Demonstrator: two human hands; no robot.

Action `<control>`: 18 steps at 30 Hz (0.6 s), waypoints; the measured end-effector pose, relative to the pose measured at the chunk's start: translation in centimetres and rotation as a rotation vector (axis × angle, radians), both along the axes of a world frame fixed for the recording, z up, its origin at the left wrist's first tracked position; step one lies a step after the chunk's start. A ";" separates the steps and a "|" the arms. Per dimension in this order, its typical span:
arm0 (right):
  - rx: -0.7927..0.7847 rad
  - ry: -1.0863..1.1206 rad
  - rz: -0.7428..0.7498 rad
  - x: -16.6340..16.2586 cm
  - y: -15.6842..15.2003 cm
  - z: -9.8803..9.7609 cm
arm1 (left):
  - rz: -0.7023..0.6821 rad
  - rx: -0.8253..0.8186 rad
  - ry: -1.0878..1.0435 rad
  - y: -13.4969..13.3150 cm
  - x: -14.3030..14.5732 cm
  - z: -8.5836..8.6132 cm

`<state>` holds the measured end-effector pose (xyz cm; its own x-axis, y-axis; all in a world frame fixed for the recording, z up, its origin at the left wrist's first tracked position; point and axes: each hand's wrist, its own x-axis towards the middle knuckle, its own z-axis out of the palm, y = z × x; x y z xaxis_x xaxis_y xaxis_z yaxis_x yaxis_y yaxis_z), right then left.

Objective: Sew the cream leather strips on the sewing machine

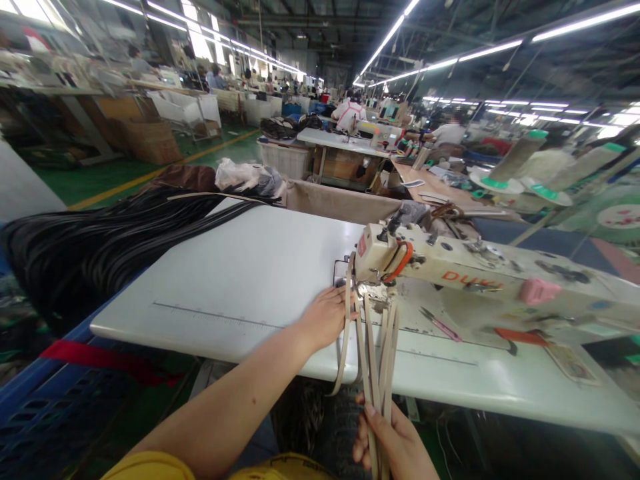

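Observation:
A beige sewing machine (450, 267) stands on a pale worktable. At its needle end is my left hand (327, 317), its fingers closed at a narrow beige strap (347, 327); the fingertips are partly hidden. That strap rises beside the machine head and curves down past the table's front edge. Below the edge, my right hand (393, 437) is wrapped round several beige straps (375, 360). They run up from it to the needle area, roughly side by side. Small pink-handled snips (443, 325) lie on the table to the right of the needle.
Long black straps (125, 233) are heaped over the table's left side, above a blue plastic basket (65, 393). An orange-handled tool (520, 337) rests beneath the machine arm. Thread cones (517, 160) stand at the right. Behind the table is a fabric-lined bin (345, 203); other people sit at machines farther back.

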<state>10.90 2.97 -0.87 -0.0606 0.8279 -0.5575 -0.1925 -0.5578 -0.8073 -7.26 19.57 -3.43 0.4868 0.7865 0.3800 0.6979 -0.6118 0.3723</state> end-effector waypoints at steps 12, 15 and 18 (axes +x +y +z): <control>-0.037 0.011 0.029 0.2 -0.1 -1.0 | 0.009 -0.018 0.010 -0.1 0.0 0.2; -0.022 0.023 0.009 -0.1 -0.4 0.0 | 0.014 -0.001 0.017 -0.2 0.1 0.1; -0.014 0.049 -0.003 -0.2 -0.6 0.5 | 0.017 0.006 0.026 -0.2 0.1 0.0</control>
